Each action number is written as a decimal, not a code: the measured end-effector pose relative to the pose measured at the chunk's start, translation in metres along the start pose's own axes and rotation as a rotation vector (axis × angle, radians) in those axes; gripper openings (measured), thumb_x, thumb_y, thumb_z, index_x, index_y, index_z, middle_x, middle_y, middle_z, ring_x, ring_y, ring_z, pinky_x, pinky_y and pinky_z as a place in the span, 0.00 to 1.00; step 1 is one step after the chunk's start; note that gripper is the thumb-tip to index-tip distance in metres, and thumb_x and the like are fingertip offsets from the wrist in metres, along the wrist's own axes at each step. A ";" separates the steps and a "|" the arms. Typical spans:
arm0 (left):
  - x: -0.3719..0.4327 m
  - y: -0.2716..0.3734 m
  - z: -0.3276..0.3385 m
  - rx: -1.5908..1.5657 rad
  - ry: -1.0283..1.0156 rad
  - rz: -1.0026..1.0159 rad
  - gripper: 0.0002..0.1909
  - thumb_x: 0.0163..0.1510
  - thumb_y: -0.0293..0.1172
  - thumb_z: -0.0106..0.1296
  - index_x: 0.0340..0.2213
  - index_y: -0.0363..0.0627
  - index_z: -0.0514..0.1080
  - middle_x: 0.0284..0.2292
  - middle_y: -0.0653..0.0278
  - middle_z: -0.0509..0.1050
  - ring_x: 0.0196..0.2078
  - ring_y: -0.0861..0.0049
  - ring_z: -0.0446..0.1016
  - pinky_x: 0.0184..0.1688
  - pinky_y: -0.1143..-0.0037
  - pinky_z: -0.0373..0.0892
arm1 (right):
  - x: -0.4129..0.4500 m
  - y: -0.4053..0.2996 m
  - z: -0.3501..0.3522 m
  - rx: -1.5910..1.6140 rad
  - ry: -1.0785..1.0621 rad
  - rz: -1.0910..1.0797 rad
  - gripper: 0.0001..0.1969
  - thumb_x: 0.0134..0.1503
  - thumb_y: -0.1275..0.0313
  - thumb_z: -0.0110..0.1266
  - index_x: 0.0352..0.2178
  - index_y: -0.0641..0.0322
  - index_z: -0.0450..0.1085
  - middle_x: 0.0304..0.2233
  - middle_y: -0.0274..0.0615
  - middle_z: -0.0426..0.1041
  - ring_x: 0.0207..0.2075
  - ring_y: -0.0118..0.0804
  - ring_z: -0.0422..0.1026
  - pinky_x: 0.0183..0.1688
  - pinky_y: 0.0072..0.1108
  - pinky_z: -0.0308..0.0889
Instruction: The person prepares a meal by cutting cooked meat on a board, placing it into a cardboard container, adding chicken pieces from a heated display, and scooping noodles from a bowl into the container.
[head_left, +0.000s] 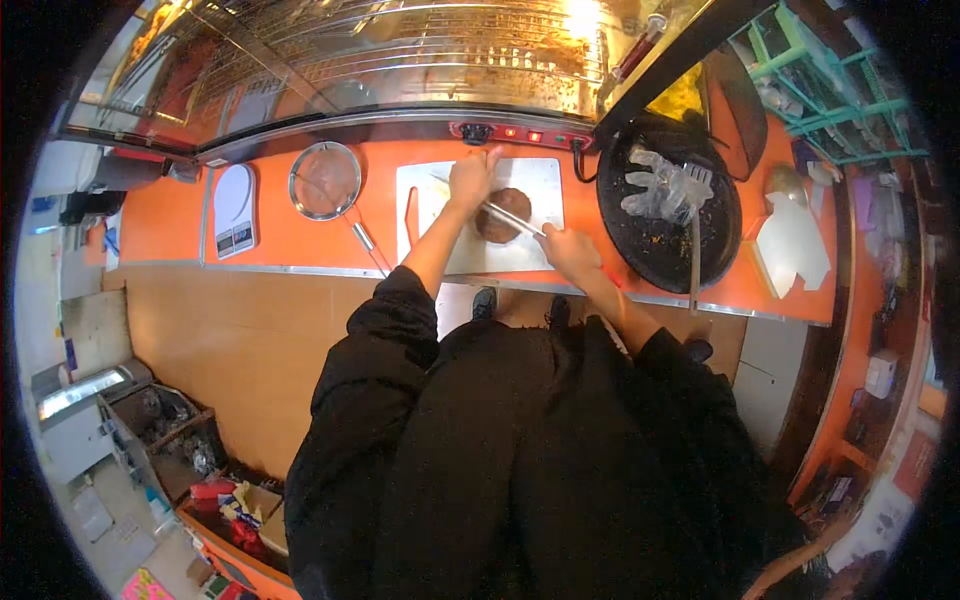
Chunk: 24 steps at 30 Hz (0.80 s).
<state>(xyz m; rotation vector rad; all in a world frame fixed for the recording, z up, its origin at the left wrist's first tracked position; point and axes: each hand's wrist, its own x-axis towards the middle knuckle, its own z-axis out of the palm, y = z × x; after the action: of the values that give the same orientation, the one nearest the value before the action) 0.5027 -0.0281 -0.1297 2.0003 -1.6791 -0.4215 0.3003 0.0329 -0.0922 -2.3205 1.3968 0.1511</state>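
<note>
A round brown patty or cake (511, 204) lies on a white cutting board (536, 259) on the orange counter. Slanting across its top is a long metal knife blade (514, 218). My right hand (571, 253) is closed around the knife's near end, at the board's front right edge. Toward the back of the board, my left hand (472, 178) is on the blade's far end, with its fingers partly hidden. Whether the edge has gone into the patty cannot be made out.
Left of the board are a wire strainer (325, 182) and a white kitchen scale (235, 206). A black round pan (656, 259) at the right holds a clear plastic glove (660, 187) and a fork-ended utensil (695, 255). Behind stands a lit glass display warmer (420, 82).
</note>
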 end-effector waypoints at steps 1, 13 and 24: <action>0.002 0.003 -0.006 0.007 -0.003 -0.049 0.31 0.52 0.52 0.28 0.18 0.38 0.70 0.18 0.46 0.69 0.24 0.53 0.69 0.28 0.62 0.64 | 0.000 -0.002 -0.008 0.000 -0.009 -0.014 0.14 0.51 0.60 0.40 0.27 0.60 0.63 0.18 0.48 0.68 0.22 0.53 0.69 0.23 0.39 0.64; -0.020 -0.020 0.004 0.073 -0.008 0.001 0.30 0.52 0.53 0.27 0.21 0.40 0.70 0.18 0.48 0.69 0.24 0.53 0.69 0.27 0.63 0.64 | -0.001 -0.014 0.024 -0.008 0.045 -0.006 0.13 0.49 0.62 0.45 0.23 0.63 0.64 0.17 0.50 0.68 0.22 0.50 0.69 0.23 0.37 0.64; -0.022 -0.002 -0.011 0.082 0.016 -0.100 0.32 0.51 0.54 0.27 0.17 0.39 0.71 0.17 0.49 0.69 0.24 0.55 0.70 0.28 0.63 0.64 | -0.007 -0.017 0.027 0.080 0.062 -0.011 0.14 0.49 0.61 0.45 0.24 0.64 0.65 0.19 0.52 0.69 0.23 0.51 0.70 0.25 0.37 0.64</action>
<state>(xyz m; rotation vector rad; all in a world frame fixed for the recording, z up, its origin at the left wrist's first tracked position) 0.5056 -0.0048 -0.1237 2.1480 -1.6153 -0.3759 0.3151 0.0569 -0.1089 -2.2841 1.3937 0.0199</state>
